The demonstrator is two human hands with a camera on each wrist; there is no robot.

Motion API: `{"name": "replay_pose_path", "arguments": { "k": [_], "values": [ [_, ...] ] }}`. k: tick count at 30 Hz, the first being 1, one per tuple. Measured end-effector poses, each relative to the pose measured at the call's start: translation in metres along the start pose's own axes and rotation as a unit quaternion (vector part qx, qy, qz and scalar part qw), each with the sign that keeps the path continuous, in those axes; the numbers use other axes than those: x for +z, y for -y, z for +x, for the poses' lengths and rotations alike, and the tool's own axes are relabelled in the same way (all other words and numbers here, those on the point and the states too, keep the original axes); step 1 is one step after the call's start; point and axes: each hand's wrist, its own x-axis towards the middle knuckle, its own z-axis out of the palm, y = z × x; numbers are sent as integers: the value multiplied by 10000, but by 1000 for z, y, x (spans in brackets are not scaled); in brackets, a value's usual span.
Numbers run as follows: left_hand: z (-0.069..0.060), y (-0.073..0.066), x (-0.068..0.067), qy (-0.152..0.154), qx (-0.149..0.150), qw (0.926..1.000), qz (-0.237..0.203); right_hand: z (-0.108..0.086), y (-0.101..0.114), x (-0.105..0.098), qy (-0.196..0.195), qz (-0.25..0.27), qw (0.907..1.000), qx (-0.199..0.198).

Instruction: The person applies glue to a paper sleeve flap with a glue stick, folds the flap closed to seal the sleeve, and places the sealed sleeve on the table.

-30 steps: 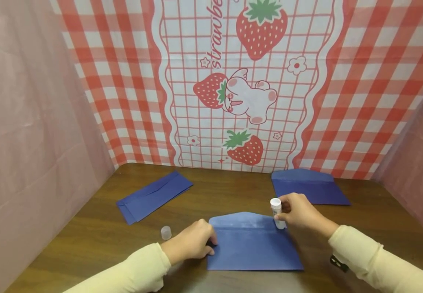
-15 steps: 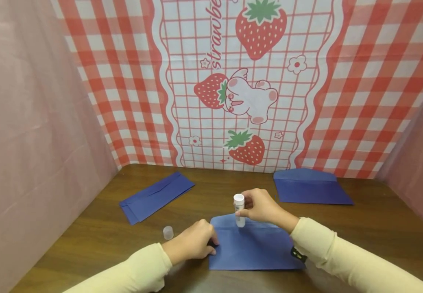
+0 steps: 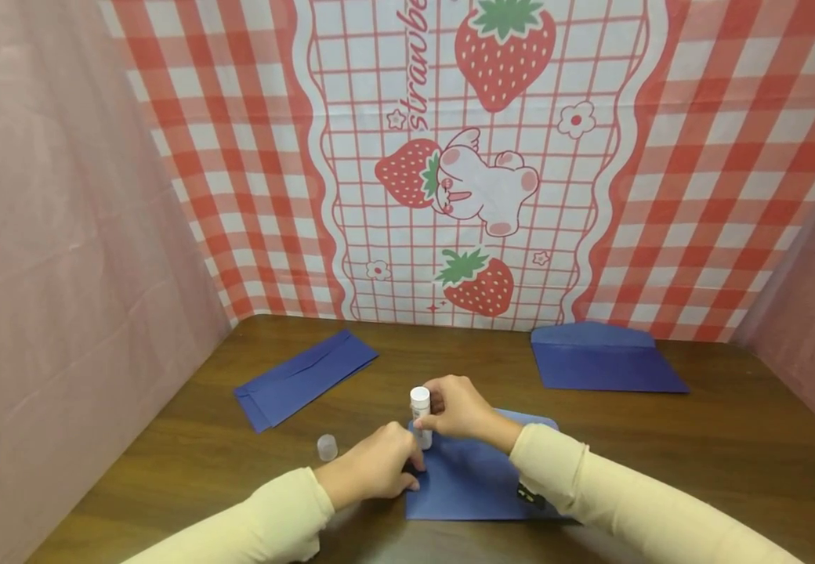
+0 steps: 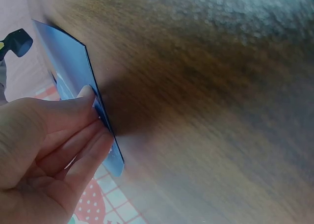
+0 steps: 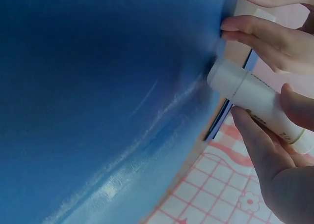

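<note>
A blue envelope [image 3: 464, 486] lies on the table with its flap unfolded away from me. My right hand [image 3: 460, 407] grips a white glue stick [image 3: 420, 403], its lower end at the left end of the flap. A whitish streak runs along the flap crease [image 5: 110, 187] in the right wrist view. My left hand [image 3: 372, 462] rests its fingertips on the envelope's left edge, close beside the glue stick. In the left wrist view, thumb and fingers [image 4: 73, 106] press at that edge, slightly apart. A translucent cap [image 3: 327, 447] stands left of the left hand.
At the back left lie folded blue envelopes [image 3: 305, 377], apparently stacked. Another blue envelope [image 3: 608, 364], flap unfolded, lies at the back right. A strawberry-print cloth [image 3: 478, 196] hangs behind the wooden table [image 3: 189, 470], with pink curtains [image 3: 83, 235] at the sides.
My right hand has carried the glue stick leftward along the flap, from its right end to its left end. My left hand has stayed at the envelope's left edge.
</note>
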Motion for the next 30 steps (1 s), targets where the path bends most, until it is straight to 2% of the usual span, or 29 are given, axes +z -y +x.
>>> {"name": "replay_pose_path", "arguments": {
  "k": [4, 11, 30],
  "values": [
    [0, -1, -1, 15, -15, 10000, -9, -1, -1, 2, -44, -105, 9999, -23],
    [0, 0, 0, 54, -72, 10000, -41, -4, -7, 2, -106, -20, 9997, 230],
    [0, -1, 0, 74, 14, 9999, 129, -30, -22, -20, -213, -164, 9981, 560]
  ]
}}
